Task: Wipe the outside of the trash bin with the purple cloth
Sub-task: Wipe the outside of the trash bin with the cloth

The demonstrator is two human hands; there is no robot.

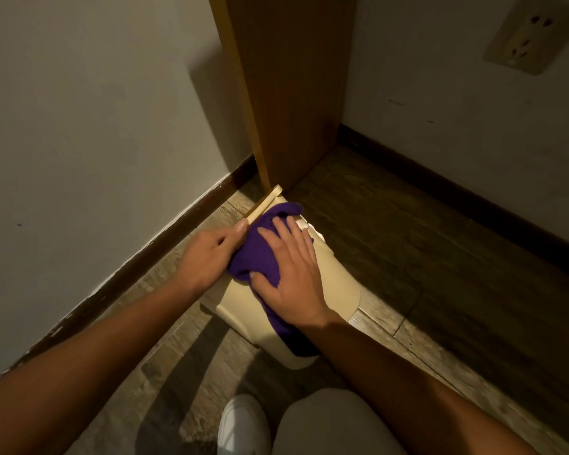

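A cream trash bin (337, 284) lies tipped on its side on the wood floor, its rim toward the far wall corner. The purple cloth (260, 249) is spread over the bin's upturned side. My right hand (289, 274) lies flat on the cloth, fingers spread, thumb curled around its near fold. My left hand (211, 251) grips the bin's left edge beside the cloth, thumb touching the rim. Part of the cloth trails under my right wrist.
A wooden door edge (289, 93) stands just beyond the bin. White walls with dark baseboard (138, 257) close in on the left and right. A wall socket (532, 37) sits at the upper right. My knee and a white shoe (243, 425) are at the bottom.
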